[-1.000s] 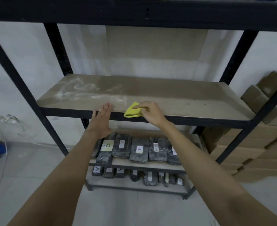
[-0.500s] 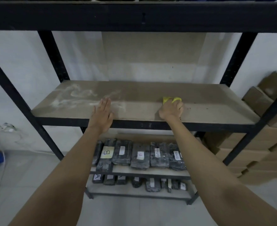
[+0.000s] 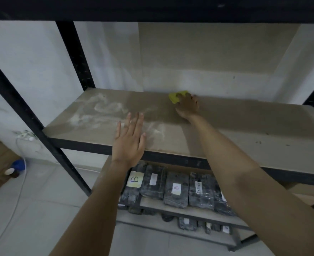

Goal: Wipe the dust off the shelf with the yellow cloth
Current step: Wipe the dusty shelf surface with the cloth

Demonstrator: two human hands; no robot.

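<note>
Shelf (image 3: 217, 124): a tan board in a black metal frame, in front of a pale wall; it fills the middle of the view.
Dust (image 3: 104, 115): whitish smears on the board's left half, toward 10 o'clock of the left hand; the right half looks plain tan with a few dark specks.
Cloth (image 3: 176, 96): yellow, bunched, at the back edge of the shelf close to the wall, about 1 o'clock of view centre; most of it lies under the right hand's fingers, with a corner showing at 10 o'clock of that hand.
Right hand (image 3: 187, 108): reaches deep across the board, palm down, fingers curled over the cloth and pressing it onto the shelf.
Left hand (image 3: 129, 139): flat and released, fingers straight and together, palm on the board's front part, wrist over the black front rail; it grasps nothing.
Packs (image 3: 174, 189): dark wrapped bundles with white labels on the lower shelf, at 6 o'clock of the hands; one label reads B.
Floor (image 3: 32, 209): pale tiles, with a white cable and a blue-capped bottle at 8 o'clock.
</note>
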